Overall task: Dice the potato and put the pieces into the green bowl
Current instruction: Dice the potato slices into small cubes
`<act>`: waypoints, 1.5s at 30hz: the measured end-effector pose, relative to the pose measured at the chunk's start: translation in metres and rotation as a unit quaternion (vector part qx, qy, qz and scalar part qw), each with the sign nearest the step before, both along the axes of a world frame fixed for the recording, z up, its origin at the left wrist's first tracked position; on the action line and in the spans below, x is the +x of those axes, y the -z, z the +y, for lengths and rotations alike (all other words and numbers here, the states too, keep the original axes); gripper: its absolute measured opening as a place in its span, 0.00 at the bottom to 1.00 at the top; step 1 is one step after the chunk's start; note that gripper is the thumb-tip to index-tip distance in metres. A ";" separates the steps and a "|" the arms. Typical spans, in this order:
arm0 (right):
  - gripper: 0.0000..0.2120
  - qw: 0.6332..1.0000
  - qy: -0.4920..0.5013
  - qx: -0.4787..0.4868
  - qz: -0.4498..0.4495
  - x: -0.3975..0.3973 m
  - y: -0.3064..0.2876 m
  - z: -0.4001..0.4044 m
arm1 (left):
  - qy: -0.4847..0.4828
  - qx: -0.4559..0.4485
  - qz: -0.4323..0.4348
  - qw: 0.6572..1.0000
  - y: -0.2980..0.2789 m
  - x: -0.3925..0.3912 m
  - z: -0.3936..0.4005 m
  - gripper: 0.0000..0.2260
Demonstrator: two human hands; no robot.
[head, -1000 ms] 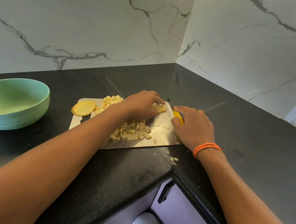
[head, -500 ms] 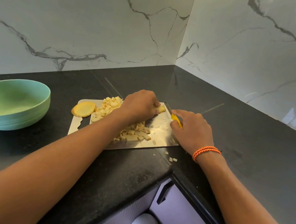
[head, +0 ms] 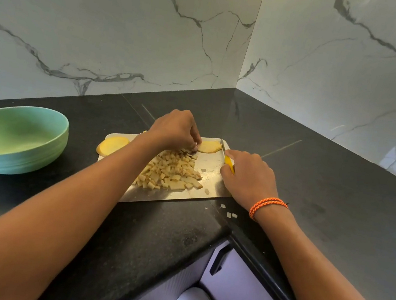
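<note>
At a black stone bench point(head: 313, 180) set into a marble-walled corner, a person dices potato on one steel cutting board point(head: 160, 196) with two bare hands. The left hand point(head: 175, 130) curls over the far edge of the board, its fingertips point(head: 196, 147) pinched together on the near end of one potato slice point(head: 208, 146) lying flat at the board's 1 o'clock corner. The right hand point(head: 249, 175), at 3 o'clock of the board, is closed around the yellow handle of one knife point(head: 227, 157), whose short blade points away toward 12 o'clock and stands just beside the slice's right end; whether the edge touches the slice cannot be told. A second, uncut slice point(head: 113, 145) rests at the board's 10 o'clock corner, half over the rim and onto the bench. One heap of diced pieces point(head: 172, 173) covers the middle of the board, partly hidden by the left forearm, with two loose cubes lying apart from it on the steel toward 3 and 4 o'clock. Three stray cubes point(head: 229, 211) sit on the bench just off the board's 5 o'clock corner. One green bowl point(head: 14, 163) stands well apart at 9 o'clock, holding no potato. One orange braided band point(head: 267, 205) circles the right wrist.
</note>
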State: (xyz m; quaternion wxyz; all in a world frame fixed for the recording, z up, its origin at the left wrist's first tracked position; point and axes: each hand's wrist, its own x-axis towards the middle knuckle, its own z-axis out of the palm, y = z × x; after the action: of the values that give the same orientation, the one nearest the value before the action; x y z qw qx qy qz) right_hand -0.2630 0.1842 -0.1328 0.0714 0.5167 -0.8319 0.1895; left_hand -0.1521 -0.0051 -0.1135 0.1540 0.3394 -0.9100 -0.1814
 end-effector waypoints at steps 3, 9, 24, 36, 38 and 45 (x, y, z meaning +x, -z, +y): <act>0.21 1.000 -0.006 0.001 -0.004 0.000 0.002 -0.002 | -0.019 -0.023 0.018 0.999 0.002 -0.002 0.002 0.05; 0.22 1.000 -0.025 0.003 -0.002 -0.001 0.002 -0.003 | -0.035 -0.037 0.050 0.998 0.012 -0.004 0.004 0.06; 0.21 0.999 -0.015 -0.043 0.003 -0.002 0.001 -0.005 | 0.001 -0.150 0.019 0.989 0.021 -0.008 0.005 0.25; 0.19 0.999 -0.036 0.002 0.005 0.004 0.000 -0.008 | 0.010 -0.164 0.010 0.986 0.025 -0.016 0.000 0.20; 0.18 0.999 -0.038 0.014 0.003 0.005 -0.001 -0.010 | 0.000 -0.161 0.010 0.987 0.025 -0.017 0.000 0.20; 0.22 0.998 -0.036 0.024 -0.037 0.009 0.000 0.007 | -0.020 -0.146 -0.001 0.989 0.024 -0.018 0.006 0.18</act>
State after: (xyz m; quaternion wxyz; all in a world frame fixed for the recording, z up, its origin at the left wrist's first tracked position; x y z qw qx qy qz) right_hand -0.2537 0.1916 -0.1333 0.0207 0.5408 -0.8190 0.1907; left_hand -0.1702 0.0004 -0.1371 0.2042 0.3313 -0.9201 -0.0433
